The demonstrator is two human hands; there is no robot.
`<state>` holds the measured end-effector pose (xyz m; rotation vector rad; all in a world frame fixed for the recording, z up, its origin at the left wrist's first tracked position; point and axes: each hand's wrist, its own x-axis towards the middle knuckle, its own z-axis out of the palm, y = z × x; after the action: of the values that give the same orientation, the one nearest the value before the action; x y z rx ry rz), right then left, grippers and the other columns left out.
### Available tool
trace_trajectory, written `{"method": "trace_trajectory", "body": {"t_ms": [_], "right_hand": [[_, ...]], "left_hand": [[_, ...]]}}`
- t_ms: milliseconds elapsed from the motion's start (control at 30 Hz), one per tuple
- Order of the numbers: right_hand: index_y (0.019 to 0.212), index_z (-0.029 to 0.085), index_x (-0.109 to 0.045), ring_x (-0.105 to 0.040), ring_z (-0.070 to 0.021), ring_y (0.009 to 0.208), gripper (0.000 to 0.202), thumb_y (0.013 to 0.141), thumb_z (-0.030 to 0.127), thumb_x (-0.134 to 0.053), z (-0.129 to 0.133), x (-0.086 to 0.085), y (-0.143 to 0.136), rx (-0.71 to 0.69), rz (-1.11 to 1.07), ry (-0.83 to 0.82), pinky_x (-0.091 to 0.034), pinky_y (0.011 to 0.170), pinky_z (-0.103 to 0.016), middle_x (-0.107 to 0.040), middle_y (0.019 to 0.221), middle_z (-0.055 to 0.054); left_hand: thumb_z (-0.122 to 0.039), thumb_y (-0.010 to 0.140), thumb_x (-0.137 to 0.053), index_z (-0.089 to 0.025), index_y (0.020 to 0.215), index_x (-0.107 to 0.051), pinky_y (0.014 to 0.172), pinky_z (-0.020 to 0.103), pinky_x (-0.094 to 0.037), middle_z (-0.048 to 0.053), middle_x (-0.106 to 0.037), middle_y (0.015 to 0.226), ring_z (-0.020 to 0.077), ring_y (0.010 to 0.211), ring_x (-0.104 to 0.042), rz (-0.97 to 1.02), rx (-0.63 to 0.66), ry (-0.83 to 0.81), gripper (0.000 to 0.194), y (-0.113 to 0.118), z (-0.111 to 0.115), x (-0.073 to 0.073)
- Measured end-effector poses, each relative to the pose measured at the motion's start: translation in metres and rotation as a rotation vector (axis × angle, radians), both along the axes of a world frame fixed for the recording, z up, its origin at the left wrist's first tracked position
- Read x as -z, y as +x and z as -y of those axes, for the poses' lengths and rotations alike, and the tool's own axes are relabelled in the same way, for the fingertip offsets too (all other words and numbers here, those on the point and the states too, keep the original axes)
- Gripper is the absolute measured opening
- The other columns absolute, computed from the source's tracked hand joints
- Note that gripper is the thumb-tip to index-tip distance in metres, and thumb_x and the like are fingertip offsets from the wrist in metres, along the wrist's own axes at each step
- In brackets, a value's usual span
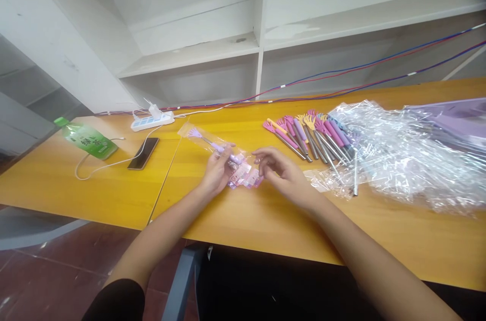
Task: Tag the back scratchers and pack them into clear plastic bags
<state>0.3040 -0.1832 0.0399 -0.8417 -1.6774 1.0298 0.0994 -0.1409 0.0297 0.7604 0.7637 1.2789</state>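
My left hand is closed around the handle end of a purple back scratcher, which lies inside a clear plastic sleeve. Its small claw head points away to the upper left. Just to the right, my right hand hovers with curled fingers apart, and nothing shows between them. Beneath and between both hands lie several small pink printed cards or packets on the table. Farther right is a heap of back scratchers with pink, purple, yellow and blue grips and metal shafts.
A large pile of clear plastic sleeves covers the right of the table, beside a purple tray-like item. At left are a green bottle, a phone and a white power strip with a cable. White shelving stands behind.
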Motion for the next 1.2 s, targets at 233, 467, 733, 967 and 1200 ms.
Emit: {"method": "trace_trajectory", "body": {"t_ms": [233,467,733,967,1200], "right_hand": [[0.099,0.028,-0.076,-0.057,-0.0192,0.083,0.015,0.099,0.041,-0.069,-0.001,0.0,0.001,0.075,0.178,0.155,-0.054,0.079,-0.039,-0.052,0.101,-0.006],[0.098,0.028,-0.075,-0.057,-0.0213,0.089,0.017,0.099,0.043,-0.068,-0.005,0.009,0.0,0.11,0.245,0.18,-0.053,0.084,-0.04,-0.055,0.102,-0.007],[0.112,0.027,-0.07,-0.06,-0.02,0.085,0.024,0.096,0.045,-0.072,-0.006,0.009,0.002,0.172,0.187,0.107,-0.052,0.073,-0.035,-0.061,0.1,-0.006],[0.099,0.023,-0.068,-0.069,-0.0194,0.077,0.036,0.088,0.055,-0.079,-0.006,0.009,-0.003,0.064,-0.007,-0.218,-0.056,0.07,-0.034,-0.072,0.087,-0.003],[0.09,0.02,-0.067,-0.068,-0.0169,0.066,0.044,0.081,0.06,-0.083,-0.01,0.0,0.003,-0.073,-0.093,-0.455,-0.052,0.064,-0.031,-0.075,0.077,-0.002]], "left_hand": [[-0.053,0.075,-0.091,-0.016,0.107,-0.07,0.066,0.025,-0.049,0.001,-0.071,0.083,0.0121,0.068,-0.064,-0.244,0.112,0.055,0.054,0.0,0.002,0.011],[-0.062,0.087,-0.077,-0.015,0.102,-0.072,0.064,0.027,-0.049,0.004,-0.069,0.084,0.0146,0.069,-0.064,-0.292,0.364,0.112,0.05,0.005,0.014,0.025],[-0.037,0.072,-0.095,-0.016,0.108,-0.073,0.084,0.034,-0.056,0.009,-0.074,0.101,0.0221,0.092,-0.071,-0.337,0.463,0.215,0.047,0.003,0.016,0.017],[-0.036,0.068,-0.098,-0.017,0.105,-0.07,0.087,0.033,-0.054,0.007,-0.073,0.099,0.0213,0.095,-0.071,-0.353,0.379,0.248,0.05,-0.003,0.004,0.014],[-0.041,0.072,-0.094,-0.014,0.097,-0.074,0.067,0.028,-0.052,0.006,-0.074,0.086,0.0178,0.075,-0.068,-0.446,0.495,0.258,0.042,-0.007,0.002,0.007]]}}
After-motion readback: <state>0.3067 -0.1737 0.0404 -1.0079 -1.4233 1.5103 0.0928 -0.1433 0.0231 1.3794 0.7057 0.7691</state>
